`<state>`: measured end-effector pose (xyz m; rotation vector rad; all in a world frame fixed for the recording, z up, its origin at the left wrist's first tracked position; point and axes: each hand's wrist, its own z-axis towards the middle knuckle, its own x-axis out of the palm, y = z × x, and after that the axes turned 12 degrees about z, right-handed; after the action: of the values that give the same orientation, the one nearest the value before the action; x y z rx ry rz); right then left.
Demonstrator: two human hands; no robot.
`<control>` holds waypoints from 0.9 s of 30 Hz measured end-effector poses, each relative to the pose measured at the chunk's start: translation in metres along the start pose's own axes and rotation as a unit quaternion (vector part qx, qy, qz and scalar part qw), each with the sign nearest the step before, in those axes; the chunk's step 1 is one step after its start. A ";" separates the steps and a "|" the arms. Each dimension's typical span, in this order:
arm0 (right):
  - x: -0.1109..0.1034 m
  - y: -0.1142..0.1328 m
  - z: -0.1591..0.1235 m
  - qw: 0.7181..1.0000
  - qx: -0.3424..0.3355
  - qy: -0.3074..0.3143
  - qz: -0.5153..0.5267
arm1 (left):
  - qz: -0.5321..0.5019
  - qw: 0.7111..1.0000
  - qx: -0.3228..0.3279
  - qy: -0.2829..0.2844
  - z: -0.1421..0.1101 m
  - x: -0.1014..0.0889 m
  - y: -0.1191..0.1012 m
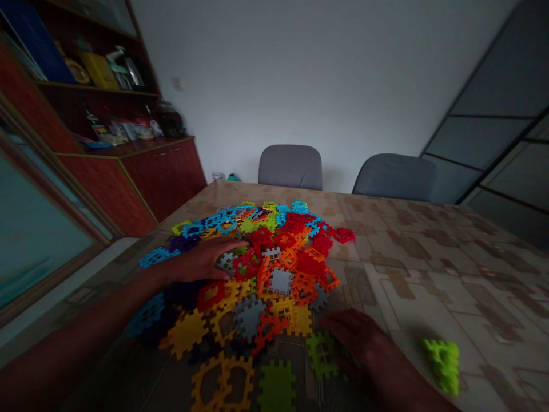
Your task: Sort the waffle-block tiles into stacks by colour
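Note:
A heap of toothed plastic building tiles in many colours lies on the table. My left hand [203, 260] reaches into the left side of the heap, thumb and fingers apart around a grey tile [226, 262]; whether it touches that tile I cannot tell. Close by are a red tile [246, 264] and a light grey square tile [281, 281]. At the heap's near right edge, my right hand [360, 340] has its fingers stretched out beside a green window tile [321, 355], partly covering it. A plain green tile [277, 386] and orange-yellow frame tiles [223, 384] lie nearer to me.
A joined yellow-green tile piece [444, 363] stands apart on the patterned table [398, 274], to the right. Two grey chairs, one at the back middle [290, 166] and another chair [394, 176] further right, face the far edge. A wooden cabinet [160, 177] stands at the left.

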<state>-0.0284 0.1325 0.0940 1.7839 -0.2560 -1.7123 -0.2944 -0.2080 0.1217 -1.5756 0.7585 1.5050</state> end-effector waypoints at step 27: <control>-0.004 0.016 0.002 0.996 -0.026 -0.042 0.080 | -0.044 0.998 -0.017 0.032 0.023 -0.003 -0.036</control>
<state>-0.0260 0.1222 0.1067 1.6120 -0.3755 -1.6661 -0.2753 -0.1705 0.1305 -1.6681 0.6927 1.4173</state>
